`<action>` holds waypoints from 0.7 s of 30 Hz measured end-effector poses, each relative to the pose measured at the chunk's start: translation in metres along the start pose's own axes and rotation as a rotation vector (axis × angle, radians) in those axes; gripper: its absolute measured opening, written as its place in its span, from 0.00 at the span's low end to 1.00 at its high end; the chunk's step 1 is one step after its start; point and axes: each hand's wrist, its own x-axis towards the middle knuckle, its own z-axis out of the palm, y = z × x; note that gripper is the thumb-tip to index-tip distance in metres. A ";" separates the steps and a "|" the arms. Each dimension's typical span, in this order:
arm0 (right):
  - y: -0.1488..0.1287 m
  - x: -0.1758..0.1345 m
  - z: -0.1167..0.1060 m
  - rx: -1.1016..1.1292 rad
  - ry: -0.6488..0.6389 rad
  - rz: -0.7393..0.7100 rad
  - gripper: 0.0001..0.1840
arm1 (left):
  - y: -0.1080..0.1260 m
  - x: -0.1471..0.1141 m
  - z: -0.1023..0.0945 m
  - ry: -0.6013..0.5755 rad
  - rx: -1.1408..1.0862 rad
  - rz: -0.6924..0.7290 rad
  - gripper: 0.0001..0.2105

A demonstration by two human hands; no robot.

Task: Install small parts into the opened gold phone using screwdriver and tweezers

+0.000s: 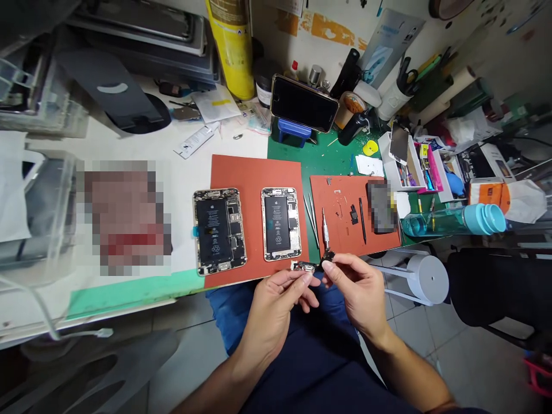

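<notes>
My left hand (278, 299) pinches a small silvery phone part (304, 267) between thumb and fingers, just off the table's front edge. Close beside it, my right hand (360, 287) pinches a small black phone part (326, 260). Whether the two parts are joined I cannot tell. On the brown-red mat (254, 172) lie two opened phones: the larger one (219, 230) at left, its battery showing, and the smaller one (282, 224) nearer my hands. A screwdriver (325, 230) and metal tweezers (311, 219) lie just beyond my right hand.
A second brown-red mat (319, 195) holds small parts, a black pry stick (362, 221) and a dark phone part (382, 207). A phone (304, 103) leans on a blue stand (294, 131) behind. A teal bottle (452, 219) lies at right. A yellow can (233, 52) stands behind.
</notes>
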 end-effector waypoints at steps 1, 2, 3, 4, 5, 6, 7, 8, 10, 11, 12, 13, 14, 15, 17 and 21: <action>0.000 -0.002 0.000 -0.013 0.006 -0.022 0.09 | 0.000 -0.001 0.001 0.010 -0.002 -0.003 0.16; 0.001 -0.003 0.001 -0.028 0.011 -0.044 0.08 | 0.000 -0.002 0.001 0.020 -0.003 -0.005 0.16; 0.002 -0.005 0.001 -0.042 0.015 -0.065 0.07 | 0.000 -0.003 0.002 0.029 -0.003 -0.006 0.16; 0.003 -0.006 0.001 -0.061 0.018 -0.087 0.06 | 0.000 -0.003 0.002 0.036 -0.001 -0.005 0.16; 0.005 -0.007 0.002 -0.084 0.021 -0.112 0.05 | 0.000 -0.004 0.002 0.042 0.000 -0.003 0.16; 0.006 -0.009 0.002 -0.112 0.024 -0.140 0.05 | 0.000 -0.004 0.002 0.047 0.002 -0.001 0.16; 0.008 -0.010 0.002 -0.141 0.026 -0.170 0.04 | 0.001 -0.005 0.002 0.051 0.006 0.000 0.16; 0.010 -0.011 0.002 -0.170 0.025 -0.199 0.03 | 0.001 -0.005 0.002 0.055 0.009 0.000 0.16; 0.013 -0.012 0.002 -0.216 0.025 -0.250 0.03 | 0.002 -0.005 0.002 0.064 0.013 -0.001 0.16; 0.014 -0.013 0.003 -0.228 0.025 -0.267 0.03 | 0.002 -0.005 0.002 0.069 0.013 0.000 0.16; 0.014 -0.014 0.003 -0.233 0.027 -0.275 0.03 | 0.002 -0.005 0.002 0.074 0.012 0.003 0.16; 0.014 -0.015 0.004 -0.230 0.030 -0.274 0.02 | 0.003 -0.005 0.002 0.078 0.012 0.008 0.16; 0.013 -0.015 0.005 -0.213 0.035 -0.260 0.02 | 0.003 -0.005 0.003 0.081 0.012 0.014 0.16; 0.012 -0.015 0.006 -0.182 0.040 -0.231 0.03 | 0.003 -0.005 0.003 0.083 0.012 0.018 0.16; 0.010 -0.014 0.009 -0.087 0.041 -0.142 0.05 | 0.004 -0.006 0.004 0.082 0.013 0.024 0.15; 0.010 -0.007 0.011 0.102 0.011 0.027 0.11 | 0.005 -0.011 0.001 0.077 0.022 0.026 0.16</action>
